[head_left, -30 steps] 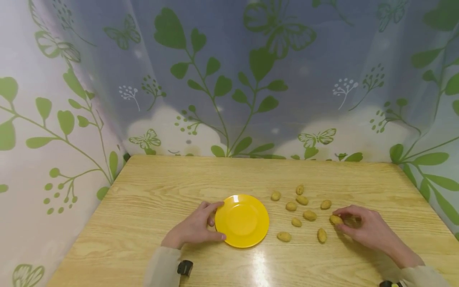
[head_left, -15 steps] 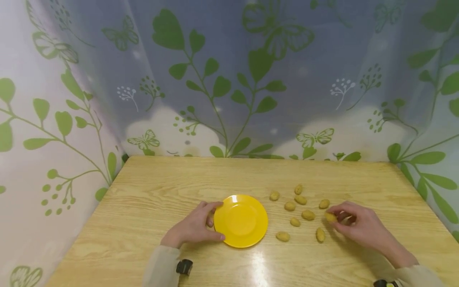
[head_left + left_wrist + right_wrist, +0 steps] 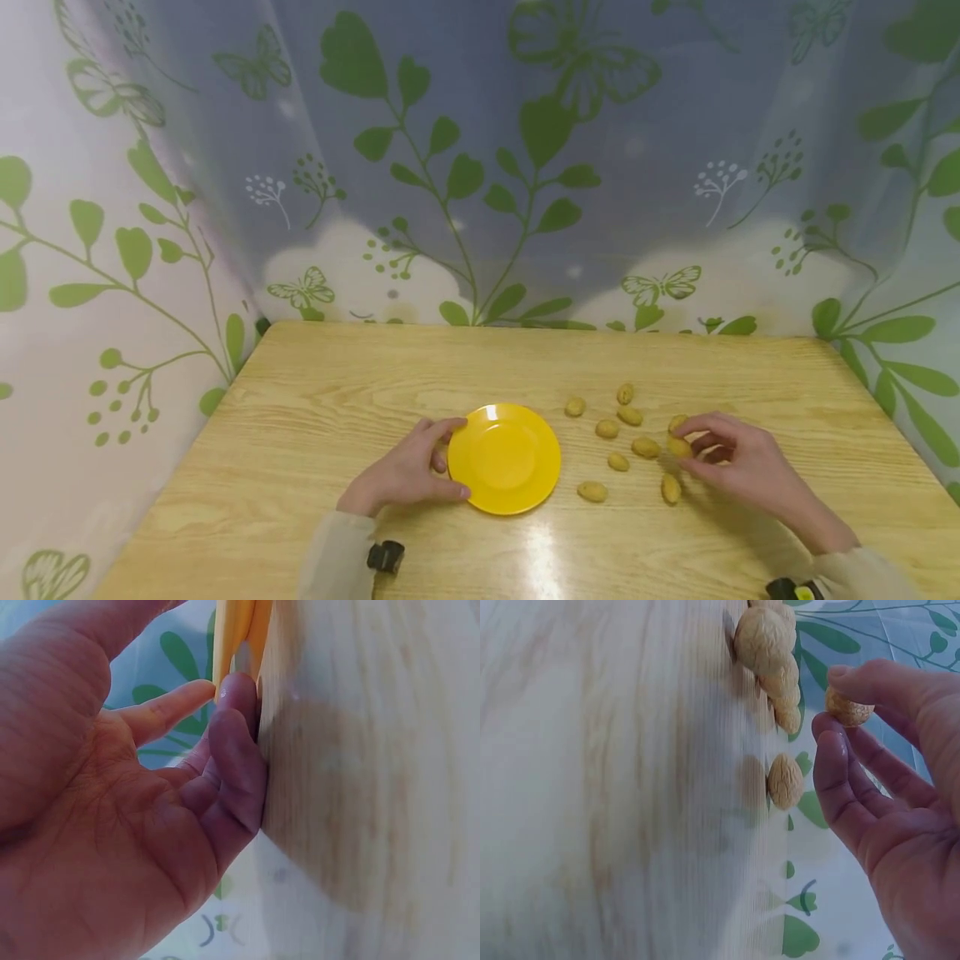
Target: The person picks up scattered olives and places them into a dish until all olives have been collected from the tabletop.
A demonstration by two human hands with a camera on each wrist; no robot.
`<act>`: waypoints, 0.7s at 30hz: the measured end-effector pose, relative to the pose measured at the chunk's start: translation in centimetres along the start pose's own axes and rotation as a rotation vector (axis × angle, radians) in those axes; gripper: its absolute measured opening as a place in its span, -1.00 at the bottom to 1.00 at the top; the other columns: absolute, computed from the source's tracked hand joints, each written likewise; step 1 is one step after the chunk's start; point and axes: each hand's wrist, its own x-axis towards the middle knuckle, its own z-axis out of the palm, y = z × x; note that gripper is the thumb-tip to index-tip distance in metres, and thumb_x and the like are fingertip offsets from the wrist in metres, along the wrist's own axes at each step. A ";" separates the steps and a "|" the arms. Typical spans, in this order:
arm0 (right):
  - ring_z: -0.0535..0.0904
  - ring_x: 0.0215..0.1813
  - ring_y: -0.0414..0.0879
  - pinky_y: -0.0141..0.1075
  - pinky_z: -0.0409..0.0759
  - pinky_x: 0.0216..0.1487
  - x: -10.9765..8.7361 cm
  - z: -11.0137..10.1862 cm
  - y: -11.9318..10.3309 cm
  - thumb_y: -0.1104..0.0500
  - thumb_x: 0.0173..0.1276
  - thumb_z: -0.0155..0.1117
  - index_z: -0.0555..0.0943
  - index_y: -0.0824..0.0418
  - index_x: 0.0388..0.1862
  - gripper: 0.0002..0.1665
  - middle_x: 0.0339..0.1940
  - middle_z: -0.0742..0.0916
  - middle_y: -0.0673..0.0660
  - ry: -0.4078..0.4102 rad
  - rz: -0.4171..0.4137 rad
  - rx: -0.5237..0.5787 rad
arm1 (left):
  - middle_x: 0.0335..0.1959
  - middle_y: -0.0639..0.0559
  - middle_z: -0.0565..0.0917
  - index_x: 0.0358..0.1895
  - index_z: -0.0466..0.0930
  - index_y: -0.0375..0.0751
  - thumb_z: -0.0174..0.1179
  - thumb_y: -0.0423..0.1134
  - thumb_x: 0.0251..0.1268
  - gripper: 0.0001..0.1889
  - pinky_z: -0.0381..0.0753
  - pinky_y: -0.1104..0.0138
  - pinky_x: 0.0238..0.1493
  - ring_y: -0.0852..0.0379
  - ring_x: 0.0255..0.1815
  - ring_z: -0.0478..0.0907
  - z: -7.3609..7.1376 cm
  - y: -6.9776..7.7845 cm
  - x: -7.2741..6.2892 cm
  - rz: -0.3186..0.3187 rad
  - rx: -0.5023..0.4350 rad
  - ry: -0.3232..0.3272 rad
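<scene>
A round yellow plate (image 3: 504,458) lies on the wooden table, its rim gripped on the left side by my left hand (image 3: 408,467), with thumb and forefinger at the edge. In the left wrist view the other fingers (image 3: 238,746) curl low by the tabletop, beside the plate's edge (image 3: 238,634). My right hand (image 3: 750,458) pinches a small tan oval nut (image 3: 849,711) with a wrinkled shell between thumb and fingertips, raised off the table. Close by are similar nuts, one (image 3: 671,488) just in front and another (image 3: 677,422) partly hidden behind the fingers.
Several more nuts (image 3: 607,428) lie scattered on the table (image 3: 375,367) between the plate and my right hand. A leaf-patterned curtain (image 3: 480,167) hangs along the back and both sides of the table.
My right hand has moved left with the pinched nut, which has come up to the nuts nearest it. The left hand and the plate keep their place.
</scene>
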 end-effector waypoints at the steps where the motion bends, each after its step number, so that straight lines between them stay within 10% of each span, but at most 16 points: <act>1: 0.68 -0.27 -0.41 -0.47 0.65 -0.36 0.1 0.1 0.0 0.46 0.07 0.56 0.72 0.15 -0.11 -0.59 -0.17 0.77 -0.06 -0.004 0.011 0.012 | 0.23 -0.15 0.39 0.56 0.24 -0.09 0.58 -0.06 0.04 0.00 0.48 0.38 -0.12 0.14 -0.16 0.44 0.0 0.0 0.0 0.000 -0.002 0.000; 21: 0.69 -0.32 -0.35 -0.37 0.67 -0.39 0.9 1.6 -1.1 0.35 0.09 0.61 0.72 0.17 -0.12 -0.63 -0.27 0.79 0.03 -0.047 0.063 0.115 | 0.27 -0.19 0.39 0.55 0.26 -0.04 0.59 -0.07 0.05 -0.03 0.48 0.39 -0.15 0.14 -0.21 0.47 -0.1 0.0 -0.2 0.006 -0.039 -0.005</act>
